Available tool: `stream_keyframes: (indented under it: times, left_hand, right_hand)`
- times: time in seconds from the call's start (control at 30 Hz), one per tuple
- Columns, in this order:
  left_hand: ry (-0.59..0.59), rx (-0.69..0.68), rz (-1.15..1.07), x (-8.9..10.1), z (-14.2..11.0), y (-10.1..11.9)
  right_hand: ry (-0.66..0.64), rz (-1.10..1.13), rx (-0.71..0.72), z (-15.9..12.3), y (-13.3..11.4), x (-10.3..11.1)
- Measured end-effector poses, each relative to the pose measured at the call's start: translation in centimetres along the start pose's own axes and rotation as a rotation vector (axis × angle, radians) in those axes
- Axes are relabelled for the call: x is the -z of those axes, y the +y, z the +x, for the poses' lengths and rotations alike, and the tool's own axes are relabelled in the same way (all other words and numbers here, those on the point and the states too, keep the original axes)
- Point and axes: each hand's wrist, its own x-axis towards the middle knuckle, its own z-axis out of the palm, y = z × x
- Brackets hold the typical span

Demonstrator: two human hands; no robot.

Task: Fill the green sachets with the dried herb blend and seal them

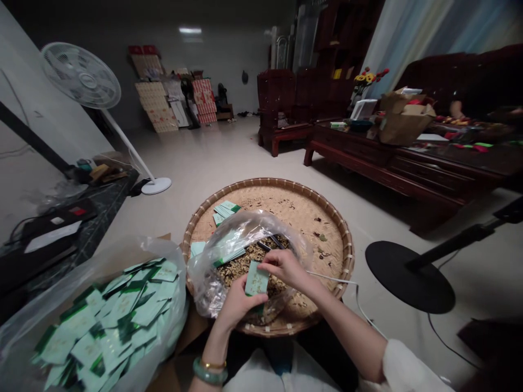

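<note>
My left hand (241, 302) grips a small pale green packet (256, 280) by its lower left side, thumb across its front. At the packet's top right corner, my right hand (284, 267) pinches the edge between thumb and fingers. Beneath both hands lies an open clear plastic bag (208, 272) of brown dried leaf-like pieces (236, 272), with a stack of green packets (231, 255) and dark stick-like objects (270, 243) on top. The bag rests in a round woven bamboo tray (347, 245). More packets (225, 211) sit near the tray's far left rim.
A large plastic bag (171, 253) full of green packets (122, 310) stands at the left. A white fan (157, 186) is beyond it. A black round stand base (408, 277) and a white cable (359, 302) lie to the right. A wooden table (376, 155) stands farther back.
</note>
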Motion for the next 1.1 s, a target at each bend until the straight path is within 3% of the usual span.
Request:
stream_keyframes:
  times: [0.1, 0.27, 0.43, 0.57, 0.73, 0.83, 0.97, 1.1]
  left_hand:
    - [-0.001, 0.018, -0.018, 0.1, -0.1, -0.1]
    - [-0.069, 0.005, -0.049, 0.1, -0.2, -0.2]
    - [-0.083, 0.034, -0.035, 0.0, -0.3, 0.1]
    - [-0.044, 0.021, -0.005, 0.3, -0.2, 0.4]
    - [0.086, 0.035, -0.070, 1.0, 0.1, 0.0]
    - [0.162, 0.059, -0.177, 1.2, 0.3, -0.6]
    - [0.150, 0.039, -0.149, 0.5, 0.3, -0.5]
    - [0.101, 0.019, -0.054, -0.4, 0.0, 0.3]
  right_hand:
    - [-0.075, 0.023, 0.008, 0.0, -0.2, 1.1]
    - [-0.341, 0.022, -0.025, 0.0, -0.5, 2.4]
    - [-0.391, -0.018, -0.011, 0.0, -0.7, 2.6]
    - [-0.420, 0.079, -0.074, 0.1, -0.4, 3.2]
    - [-0.232, 0.234, -0.206, 0.2, 0.3, 3.9]
    - [-0.100, 0.189, -0.140, 0.3, 0.2, 3.3]
    - [-0.017, 0.088, -0.037, 0.3, -0.4, 0.8]
    - [0.080, 0.099, -0.084, 0.7, 0.0, -2.0]
